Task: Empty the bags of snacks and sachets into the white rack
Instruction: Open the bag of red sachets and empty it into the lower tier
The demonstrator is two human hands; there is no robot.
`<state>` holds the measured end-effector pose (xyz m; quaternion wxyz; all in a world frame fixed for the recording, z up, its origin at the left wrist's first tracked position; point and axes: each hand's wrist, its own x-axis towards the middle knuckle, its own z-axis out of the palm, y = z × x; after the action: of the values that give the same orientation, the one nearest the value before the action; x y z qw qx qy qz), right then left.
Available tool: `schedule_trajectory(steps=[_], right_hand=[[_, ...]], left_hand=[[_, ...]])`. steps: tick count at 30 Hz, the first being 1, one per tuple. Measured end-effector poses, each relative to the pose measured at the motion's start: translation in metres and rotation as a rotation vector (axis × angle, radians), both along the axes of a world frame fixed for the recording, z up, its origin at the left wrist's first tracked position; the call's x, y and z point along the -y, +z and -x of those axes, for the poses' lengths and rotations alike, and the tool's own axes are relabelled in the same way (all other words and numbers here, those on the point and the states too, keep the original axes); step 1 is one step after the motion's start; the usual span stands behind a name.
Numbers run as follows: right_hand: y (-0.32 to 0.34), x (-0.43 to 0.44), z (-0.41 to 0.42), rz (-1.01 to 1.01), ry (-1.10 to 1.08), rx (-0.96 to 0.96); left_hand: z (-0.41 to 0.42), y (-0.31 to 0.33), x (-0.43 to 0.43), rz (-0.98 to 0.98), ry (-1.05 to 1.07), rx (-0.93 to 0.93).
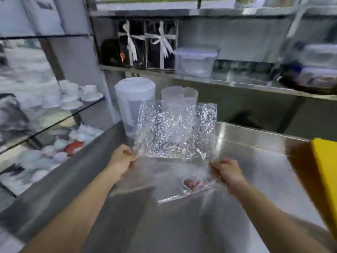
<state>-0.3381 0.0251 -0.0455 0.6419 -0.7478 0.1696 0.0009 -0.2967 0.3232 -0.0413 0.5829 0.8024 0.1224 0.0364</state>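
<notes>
On the far left, white cups and saucers [80,96] sit on a glass shelf [54,123]. More white dishes [54,152] lie below it, all a bit blurry.

Next comes the shiny metal bench [182,225]. At its back left corner stands a tall plastic tub with a lid [135,105]. Just beside it, to the right, is a clear open tub [179,97].

The person's left hand [123,160] pinches the left edge of a clear crinkly bag [175,136]. The right hand [227,173] pinches the right edge. The two hands are well apart, and the bag is stretched flat between them, held up above the bench in front of the two tubs. Low down in the bag there is something small and reddish [190,183]; it may be a snack or a sachet, but it is too blurry to tell.

Up on the metal shelf [237,83] behind the bench are two dark boxes tied with white ribbons [147,44]. To their right is a clear box with a lid [196,60].

At the far right edge, something flat and yellow [326,179] sits by the bench.
</notes>
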Motion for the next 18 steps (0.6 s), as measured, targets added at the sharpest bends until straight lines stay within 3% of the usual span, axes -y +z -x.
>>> schedule_trajectory(steps=[5, 9, 12, 16, 18], right_hand=[[-0.057, -0.058, 0.004, 0.131, 0.169, -0.147], [-0.089, -0.076, 0.015, 0.221, 0.2, -0.238], [-0.103, -0.075, 0.017, 0.34, 0.229, -0.255], [-0.101, -0.063, 0.011, 0.306, 0.067, -0.241], [-0.1, -0.053, 0.007, 0.23, -0.066, -0.241]], left_hand=[[0.018, -0.056, -0.058, -0.393, -0.076, -0.106], [0.036, -0.094, -0.074, -0.69, -0.21, -0.284], [0.044, -0.112, -0.075, -0.936, -0.272, -0.303], [0.037, -0.097, -0.058, -1.252, -0.249, -0.293], [0.032, -0.089, -0.036, -1.283, -0.261, -0.184]])
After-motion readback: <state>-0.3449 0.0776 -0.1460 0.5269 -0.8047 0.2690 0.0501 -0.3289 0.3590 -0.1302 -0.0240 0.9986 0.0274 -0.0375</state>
